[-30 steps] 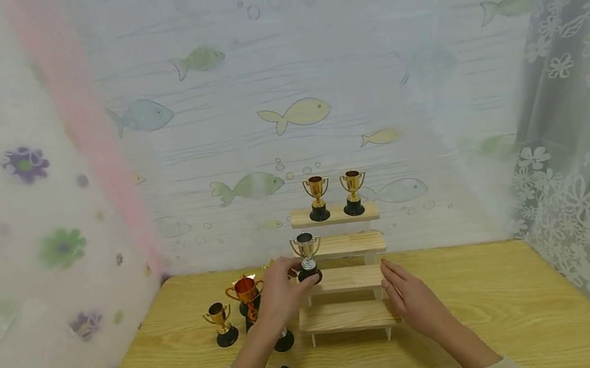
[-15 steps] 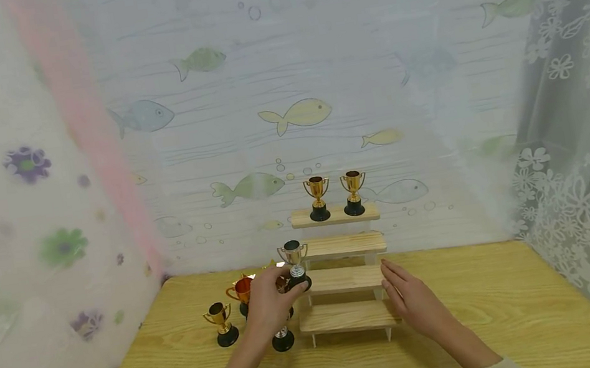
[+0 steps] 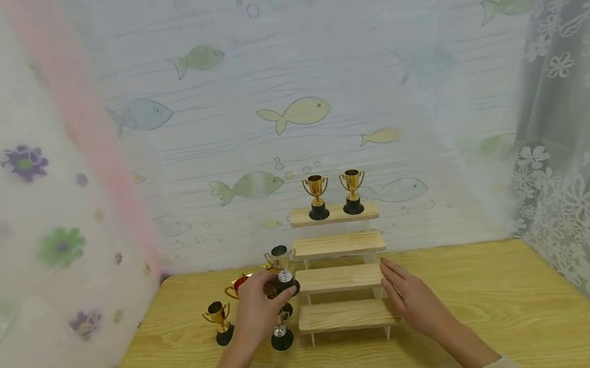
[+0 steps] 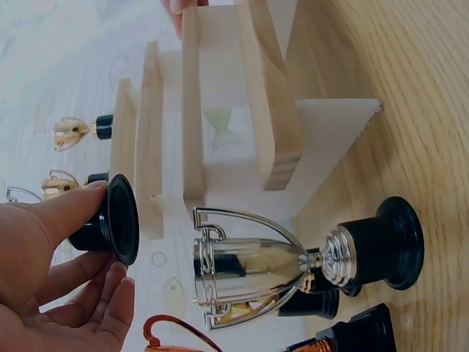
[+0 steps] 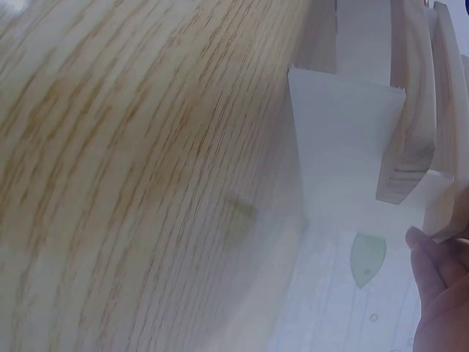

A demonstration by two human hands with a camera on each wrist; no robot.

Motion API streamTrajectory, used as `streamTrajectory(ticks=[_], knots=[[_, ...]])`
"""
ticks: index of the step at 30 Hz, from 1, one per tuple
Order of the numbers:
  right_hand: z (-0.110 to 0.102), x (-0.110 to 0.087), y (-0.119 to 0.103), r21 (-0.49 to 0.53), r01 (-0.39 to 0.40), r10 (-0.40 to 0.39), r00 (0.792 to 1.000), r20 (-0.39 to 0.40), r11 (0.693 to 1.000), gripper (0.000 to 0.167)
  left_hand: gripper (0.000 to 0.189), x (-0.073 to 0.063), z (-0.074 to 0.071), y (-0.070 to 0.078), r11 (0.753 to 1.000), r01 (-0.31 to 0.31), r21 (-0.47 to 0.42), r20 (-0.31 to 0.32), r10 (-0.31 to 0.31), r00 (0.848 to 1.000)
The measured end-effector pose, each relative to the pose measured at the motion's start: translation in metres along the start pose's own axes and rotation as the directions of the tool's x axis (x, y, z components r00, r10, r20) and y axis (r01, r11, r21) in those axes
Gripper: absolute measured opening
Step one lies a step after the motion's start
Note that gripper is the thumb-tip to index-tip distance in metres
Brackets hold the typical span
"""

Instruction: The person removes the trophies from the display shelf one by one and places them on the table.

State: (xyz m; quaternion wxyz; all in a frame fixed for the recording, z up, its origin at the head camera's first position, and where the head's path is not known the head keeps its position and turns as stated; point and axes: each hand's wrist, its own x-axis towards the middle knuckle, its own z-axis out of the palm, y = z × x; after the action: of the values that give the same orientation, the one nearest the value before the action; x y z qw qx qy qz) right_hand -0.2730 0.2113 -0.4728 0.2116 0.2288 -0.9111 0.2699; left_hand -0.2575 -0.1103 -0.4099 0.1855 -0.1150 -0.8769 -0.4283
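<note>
My left hand (image 3: 256, 312) pinches a silver trophy cup (image 3: 280, 260) by its black base (image 4: 122, 220), upright and just off the left end of the wooden step stand (image 3: 342, 277). The thumb presses one side of the base, and the cup is mostly hidden in the left wrist view. At the stand's right side, my right hand (image 3: 411, 296) lies with its fingers straight, fingertips right at the end of a step. On the top step stand two gold trophy cups, a left one (image 3: 316, 193) and a right one (image 3: 352, 188).
Left of the stand, a second silver trophy (image 4: 253, 268) stands on the wood-grain table (image 3: 489, 314). A small gold trophy (image 3: 219, 320) stands farther left. An orange-red trophy (image 4: 172, 323) is partly behind my left hand. A fish-print curtain (image 3: 285, 72) hangs behind.
My left hand has carried the silver trophy left and slightly down, from in front of the steps to beyond their left end. My right hand has stayed in place.
</note>
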Motion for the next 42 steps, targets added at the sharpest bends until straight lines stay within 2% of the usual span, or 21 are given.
streamTrajectory(ticks=[4, 13, 21, 31, 42], knots=[[0.001, 0.000, -0.001, -0.008, 0.018, -0.018, 1.000, -0.015, 1.000, 0.044, 0.021, -0.003, -0.003, -0.002, 1.000, 0.023, 0.010, -0.002, -0.023, 1.000], [0.001, 0.000, 0.001, -0.010, 0.023, -0.023, 1.000, -0.021, 1.000, 0.044, 0.030, -0.011, -0.013, -0.010, 0.998, 0.062, 0.033, -0.018, -0.061, 0.998], [0.000, 0.001, 0.000, -0.012, 0.004, -0.004, 1.000, -0.007, 1.000, 0.045, 0.036, -0.021, -0.021, -0.021, 0.995, 0.065, 0.073, -0.047, -0.062, 0.997], [0.003, 0.000, 0.002, -0.005, 0.007, -0.007, 1.000, -0.016, 1.000, 0.044, 0.034, -0.033, -0.029, -0.028, 0.988, 0.138, 0.069, -0.040, -0.135, 0.990], [0.003, 0.000, 0.002, -0.016, 0.016, -0.016, 0.999, -0.032, 1.000, 0.043, 0.034, -0.044, -0.035, -0.036, 0.986, 0.146, 0.076, -0.045, -0.143, 0.989]])
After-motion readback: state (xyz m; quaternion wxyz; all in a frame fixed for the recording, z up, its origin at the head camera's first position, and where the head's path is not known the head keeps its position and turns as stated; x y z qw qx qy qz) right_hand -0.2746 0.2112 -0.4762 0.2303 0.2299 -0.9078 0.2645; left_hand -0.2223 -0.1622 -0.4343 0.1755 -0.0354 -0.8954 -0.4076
